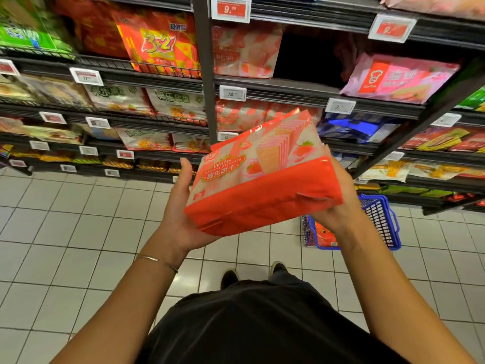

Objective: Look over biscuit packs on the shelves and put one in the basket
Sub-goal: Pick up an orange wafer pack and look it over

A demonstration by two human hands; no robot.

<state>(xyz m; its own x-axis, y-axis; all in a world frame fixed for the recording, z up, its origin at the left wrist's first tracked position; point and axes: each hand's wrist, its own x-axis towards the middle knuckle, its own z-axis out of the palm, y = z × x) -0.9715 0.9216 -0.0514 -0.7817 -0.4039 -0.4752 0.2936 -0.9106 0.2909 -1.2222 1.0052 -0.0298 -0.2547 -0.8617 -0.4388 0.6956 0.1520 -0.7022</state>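
Left hand (181,208) is cupping the near-left end of the wafer biscuit pack (262,179), palm under it and thumb up along the side. Right hand (338,198) is wrapping the right end. The fingers of both are hidden behind the pack, so you are gripping it at both ends, not pinching it.

Pack is hanging in the air in front of the shelves (288,91), printed face tilted up toward you, well above the floor (78,219).

Blue basket (379,216) is sitting on the floor at the foot of the right-hand shelving, below and beyond your right hand. Something red is already lying in it.

Handling, as a judgement:
- Glossy film wrapper, likely slippery.
- Probably light for its bulk.
- Wafers inside are likely crushing easily, so you should be avoiding any squeeze across the broad faces.
- Holding by the short ends or underneath looks safest.
- Lowering it into the basket suits it better than dropping.
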